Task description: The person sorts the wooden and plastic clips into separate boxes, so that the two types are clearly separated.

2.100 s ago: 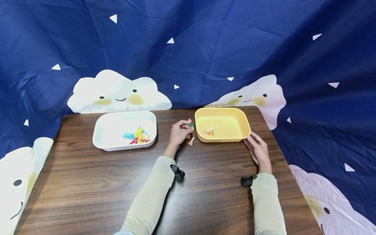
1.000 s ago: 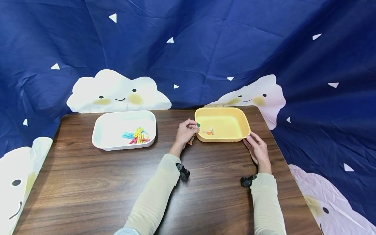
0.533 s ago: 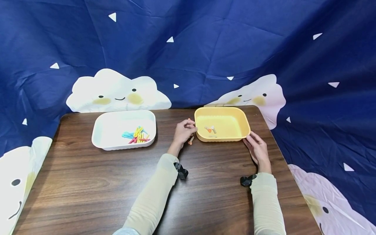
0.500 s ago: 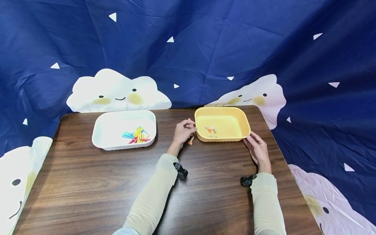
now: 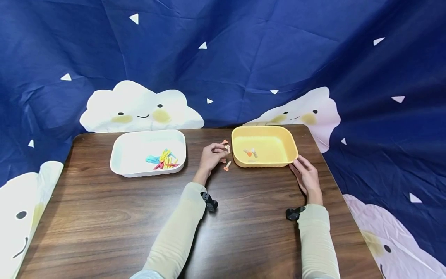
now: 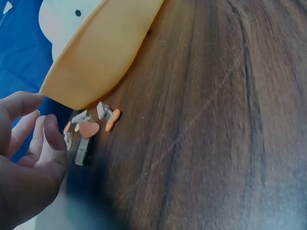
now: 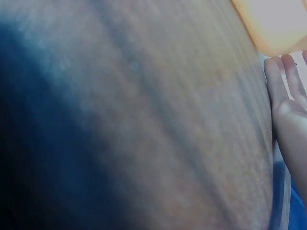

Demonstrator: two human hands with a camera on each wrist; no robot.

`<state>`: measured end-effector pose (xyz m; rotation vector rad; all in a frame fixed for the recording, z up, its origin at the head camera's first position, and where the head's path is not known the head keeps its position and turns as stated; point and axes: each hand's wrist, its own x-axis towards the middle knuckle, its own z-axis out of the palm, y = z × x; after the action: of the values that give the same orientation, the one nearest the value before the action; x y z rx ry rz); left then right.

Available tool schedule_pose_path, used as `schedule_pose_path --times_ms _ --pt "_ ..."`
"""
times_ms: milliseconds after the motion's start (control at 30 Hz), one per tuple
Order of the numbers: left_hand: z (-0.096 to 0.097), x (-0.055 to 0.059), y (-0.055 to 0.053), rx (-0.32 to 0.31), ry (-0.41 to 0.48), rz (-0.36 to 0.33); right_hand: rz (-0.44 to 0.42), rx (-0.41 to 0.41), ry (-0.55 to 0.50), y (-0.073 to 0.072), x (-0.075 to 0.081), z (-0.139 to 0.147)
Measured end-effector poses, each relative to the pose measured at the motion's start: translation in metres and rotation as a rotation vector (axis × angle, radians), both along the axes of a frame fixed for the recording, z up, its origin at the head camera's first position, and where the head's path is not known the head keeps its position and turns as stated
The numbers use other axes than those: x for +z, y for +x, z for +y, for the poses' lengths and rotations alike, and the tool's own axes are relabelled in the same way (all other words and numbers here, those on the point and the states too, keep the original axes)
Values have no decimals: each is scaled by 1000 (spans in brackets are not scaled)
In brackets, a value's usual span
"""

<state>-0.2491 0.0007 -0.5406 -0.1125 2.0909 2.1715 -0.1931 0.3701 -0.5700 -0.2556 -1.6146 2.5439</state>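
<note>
Beside the left wall of a yellow plastic basket (image 5: 265, 164) lie several small wooden clothespins (image 5: 227, 166), some with orange hearts. My left hand (image 5: 210, 158) hovers right over them. In the left wrist view, its thumb and fingers are spread with nothing between them, close to a clothespin with an orange heart (image 6: 89, 129). My right hand (image 5: 307, 177) touches the basket's front right corner with extended fingers, which the right wrist view also shows. Inside the basket, near its left end, lie a few small clothespins (image 5: 255, 154), one with an orange heart.
A white basket (image 5: 146, 174) stands on the left of the brown wooden table (image 5: 104, 217). Blue, yellow and pink plastic clothespins (image 5: 164, 159) are heaped at its right end. Behind the table hangs a blue cloth (image 5: 230, 69) printed with clouds.
My left hand carried a green-heart clothespin right to the yellow basket and let it go inside. It has since moved back left over the loose clothespins. My right hand stayed at the corner.
</note>
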Motion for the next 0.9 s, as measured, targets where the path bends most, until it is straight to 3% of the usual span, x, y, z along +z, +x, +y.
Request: schedule_pose_path --times_ms 233,400,567,767,900 --pt "-7 -5 3 -18 -183 -18 -5 -1 -5 0 1 0" --pt "-9 -8 3 -30 -335 7 -6 0 1 0 1 0" --pt "-10 -12 4 -42 -409 24 -17 -9 2 0 2 -1" --pt "-9 -14 3 -118 -527 70 -12 -11 15 -1 3 0" --pt "-10 -15 3 -131 -567 80 -12 -10 17 0 3 -1"
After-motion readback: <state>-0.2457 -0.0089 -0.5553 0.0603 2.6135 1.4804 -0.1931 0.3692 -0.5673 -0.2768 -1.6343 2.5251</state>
